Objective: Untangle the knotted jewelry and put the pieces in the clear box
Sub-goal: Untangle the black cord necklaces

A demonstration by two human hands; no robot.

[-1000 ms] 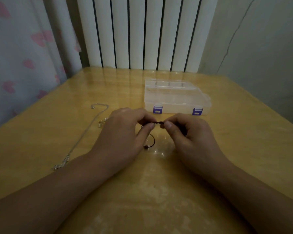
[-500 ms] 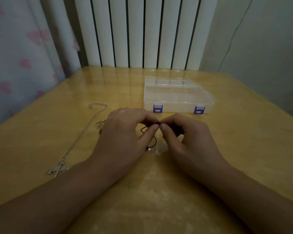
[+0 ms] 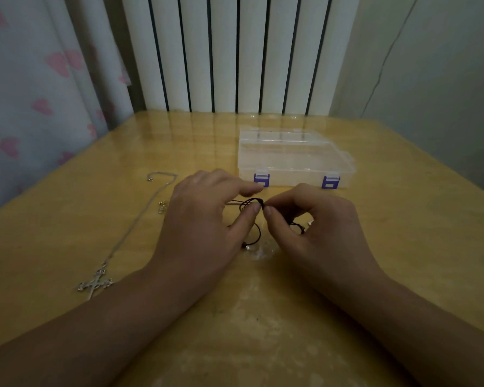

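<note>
A thin black cord bracelet point(image 3: 256, 234) with a small knot and loops hangs between my two hands just above the table's middle. My left hand point(image 3: 204, 219) pinches the cord at the knot with thumb and finger, its index finger stretched out. My right hand point(image 3: 313, 222) pinches the same knot from the right, and more cord shows under its palm. The clear box point(image 3: 294, 160) with two purple latches sits closed just behind my hands. A silver chain necklace with a cross pendant point(image 3: 95, 283) lies stretched out on the left.
The yellow wooden table point(image 3: 403, 219) has a small gold piece point(image 3: 162, 206) lying beside the silver chain. A white radiator point(image 3: 235, 51) stands behind the far edge, a heart-print curtain point(image 3: 34, 93) on the left and a wall on the right.
My hands have drawn slightly apart and lifted the cord, so its loops and knot show more. My left index finger has straightened. The box and silver necklace have not moved.
</note>
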